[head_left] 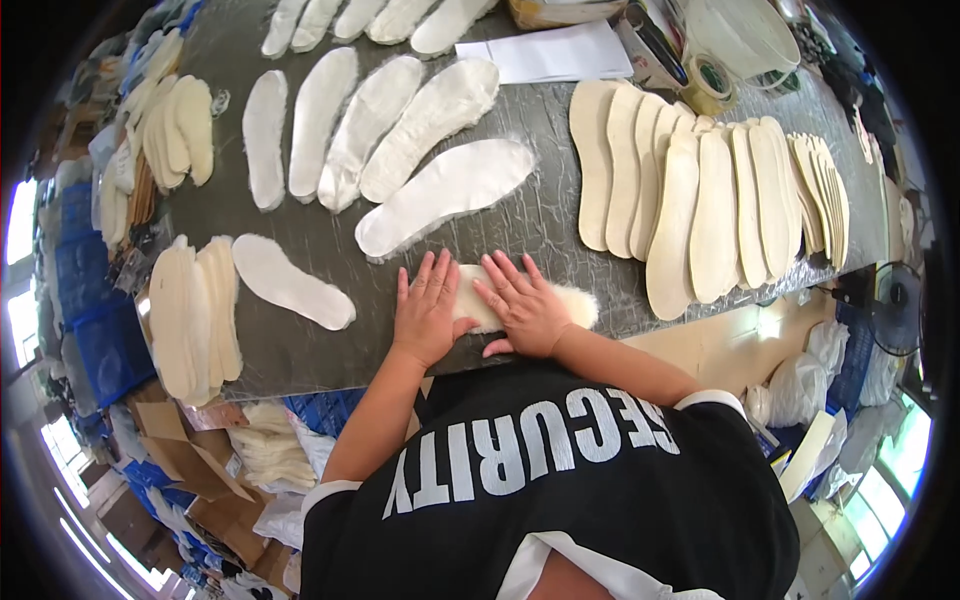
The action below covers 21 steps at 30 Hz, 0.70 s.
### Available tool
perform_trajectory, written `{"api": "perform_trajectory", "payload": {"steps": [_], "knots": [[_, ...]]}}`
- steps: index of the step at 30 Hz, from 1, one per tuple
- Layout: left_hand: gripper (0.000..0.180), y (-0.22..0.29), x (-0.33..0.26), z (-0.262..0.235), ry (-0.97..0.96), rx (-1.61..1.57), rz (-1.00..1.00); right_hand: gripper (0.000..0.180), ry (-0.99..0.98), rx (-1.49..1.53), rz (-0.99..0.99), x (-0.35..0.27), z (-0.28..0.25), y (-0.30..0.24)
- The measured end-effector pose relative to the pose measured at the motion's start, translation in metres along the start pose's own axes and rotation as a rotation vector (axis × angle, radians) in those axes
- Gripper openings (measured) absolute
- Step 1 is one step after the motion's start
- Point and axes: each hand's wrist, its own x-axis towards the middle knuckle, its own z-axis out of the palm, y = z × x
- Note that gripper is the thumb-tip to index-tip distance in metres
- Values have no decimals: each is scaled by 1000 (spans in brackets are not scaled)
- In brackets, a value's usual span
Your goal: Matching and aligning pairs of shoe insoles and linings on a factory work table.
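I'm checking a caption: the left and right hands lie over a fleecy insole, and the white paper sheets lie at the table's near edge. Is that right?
Not quite: as the head view shows, the white paper sheets lie toward the far side of the table. The rest stands: the left hand and right hand lie over the fleecy insole.

Large white block capitals (460, 462), upside down, across the chest of a black shirt (620, 520)

Dark tabletop (545, 120) beneath white insoles (445, 197), cream insoles (712, 220), white papers (555, 52).
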Motion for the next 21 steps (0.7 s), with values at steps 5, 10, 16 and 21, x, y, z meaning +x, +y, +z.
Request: {"api": "perform_trajectory", "payload": {"steps": [5,10,16,21], "knots": [[96,-5,3,-5,-19,-22,-51,99,23,53,-54,7,-6,1],[105,-6,-9,-5,91,-269,-119,85,185,174,211,-15,-5,4],[75,47,-41,-5,483,-1689,-431,85,382,418,221,-1,-13,-4],[30,47,-42,-64,602,-1375,-558,78,341,826,-80,44,-75,-54]]}}
